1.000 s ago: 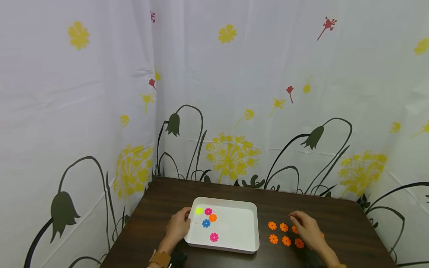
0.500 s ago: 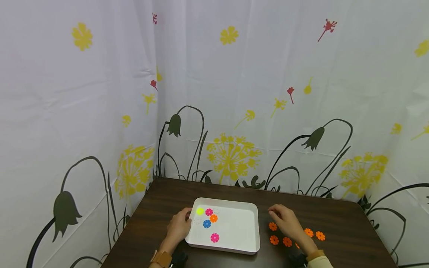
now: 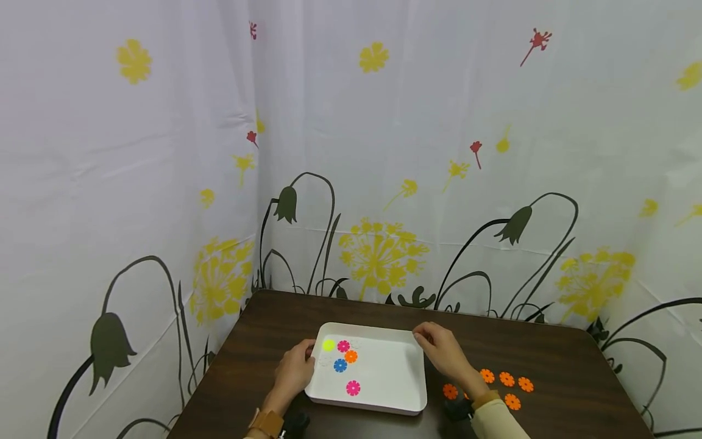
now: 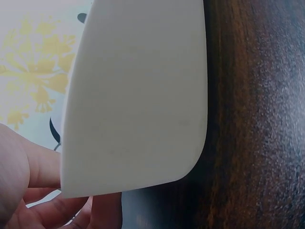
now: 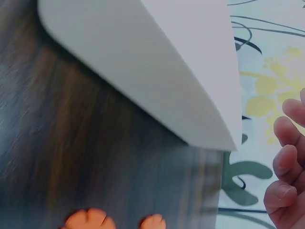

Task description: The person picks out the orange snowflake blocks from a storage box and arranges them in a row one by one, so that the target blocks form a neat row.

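Note:
My left hand [image 3: 295, 368] grips the left side of a white tray [image 3: 384, 410], thumb and fingers on either side of its wall [image 4: 138, 109] in the left wrist view. Inside the tray lie a yellow disc [image 3: 328, 345], an orange flower-shaped disc [image 3: 351, 356], a blue one [image 3: 340, 365], two pink ones [image 3: 353, 388] and some faint clear pieces. My right hand [image 3: 443, 350] hovers by the tray's far right corner. In the right wrist view its fingers [image 5: 286, 162] are loosely curled, apart from the tray, with nothing seen between them.
Several orange flower discs [image 3: 507, 379] lie on the dark wooden table [image 3: 570, 366] right of the tray, some partly hidden under my right forearm. A white curtain [image 3: 471, 91] with printed flowers hangs behind the table.
My right hand has moved left from above the orange discs to the tray's right corner. The left hand keeps its hold on the tray, and the discs inside stay put.

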The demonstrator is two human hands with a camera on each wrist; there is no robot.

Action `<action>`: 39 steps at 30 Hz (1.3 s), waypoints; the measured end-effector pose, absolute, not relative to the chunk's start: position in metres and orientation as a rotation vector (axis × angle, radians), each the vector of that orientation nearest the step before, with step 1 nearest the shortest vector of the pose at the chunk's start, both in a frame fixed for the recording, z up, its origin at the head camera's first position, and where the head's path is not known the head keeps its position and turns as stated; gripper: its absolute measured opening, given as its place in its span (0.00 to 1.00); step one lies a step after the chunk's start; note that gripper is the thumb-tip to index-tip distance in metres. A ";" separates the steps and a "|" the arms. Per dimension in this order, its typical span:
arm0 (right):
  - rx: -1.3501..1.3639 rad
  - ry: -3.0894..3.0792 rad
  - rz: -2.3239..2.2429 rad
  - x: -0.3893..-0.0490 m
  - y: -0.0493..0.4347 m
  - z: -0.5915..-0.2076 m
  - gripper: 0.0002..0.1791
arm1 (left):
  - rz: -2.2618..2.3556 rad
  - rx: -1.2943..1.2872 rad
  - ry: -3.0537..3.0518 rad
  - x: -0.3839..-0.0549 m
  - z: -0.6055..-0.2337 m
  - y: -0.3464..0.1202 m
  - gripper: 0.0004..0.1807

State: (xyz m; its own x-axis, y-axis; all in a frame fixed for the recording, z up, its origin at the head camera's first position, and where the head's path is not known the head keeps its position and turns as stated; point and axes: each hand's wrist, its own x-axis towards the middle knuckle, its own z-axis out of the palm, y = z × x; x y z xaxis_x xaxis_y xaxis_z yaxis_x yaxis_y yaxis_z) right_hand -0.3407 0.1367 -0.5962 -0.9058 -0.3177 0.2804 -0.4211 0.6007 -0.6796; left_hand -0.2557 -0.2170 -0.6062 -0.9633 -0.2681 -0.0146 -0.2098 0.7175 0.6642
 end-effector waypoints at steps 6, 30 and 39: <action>0.678 -2.686 1.226 -0.347 0.122 -0.591 0.04 | -1.078 0.371 -2.828 -0.257 -0.607 -0.216 0.21; 0.854 -2.790 1.107 -0.359 0.067 -0.588 0.07 | -1.115 0.417 -2.818 -0.257 -0.609 -0.215 0.21; 0.935 -2.817 1.065 -0.365 0.053 -0.600 0.07 | -1.120 0.410 -2.824 -0.256 -0.608 -0.217 0.21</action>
State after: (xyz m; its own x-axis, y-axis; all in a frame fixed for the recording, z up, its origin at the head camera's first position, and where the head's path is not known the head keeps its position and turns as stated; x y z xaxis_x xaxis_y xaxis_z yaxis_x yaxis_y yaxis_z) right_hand -0.3645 0.0532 -0.5999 -0.8240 -0.5340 0.1893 -0.5257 0.5960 -0.6070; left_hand -0.2561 -0.2167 -0.6079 -0.9614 -0.2737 -0.0274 -0.2181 0.6977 0.6824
